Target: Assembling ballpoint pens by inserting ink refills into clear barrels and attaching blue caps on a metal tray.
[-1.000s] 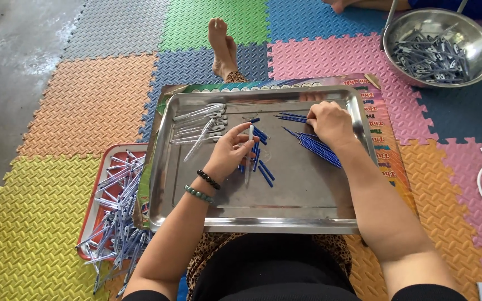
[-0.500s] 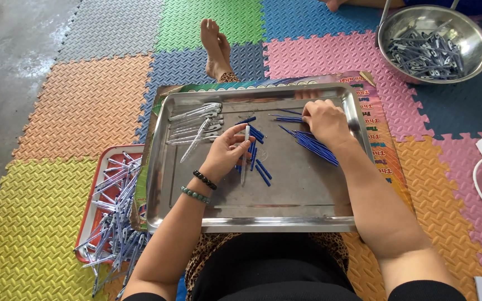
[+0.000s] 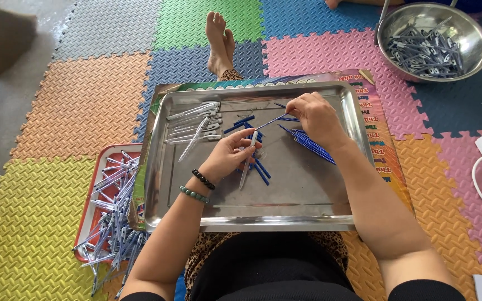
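Left hand [image 3: 231,156] grips a clear pen barrel [image 3: 247,160]; right hand [image 3: 314,114], at two o'clock, pinches a blue refill [image 3: 270,121] over the steel tray [image 3: 196,209].

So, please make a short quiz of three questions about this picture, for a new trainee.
1. True or false: the left hand holds a clear pen barrel over the steel tray.
2. What does the right hand pinch?
A. a thin blue refill
B. a metal spoon
C. a white cable
3. Fill in: the round metal bowl of pen parts stands at the far ____ of the tray.

Key: 1 true; 2 A; 3 right.
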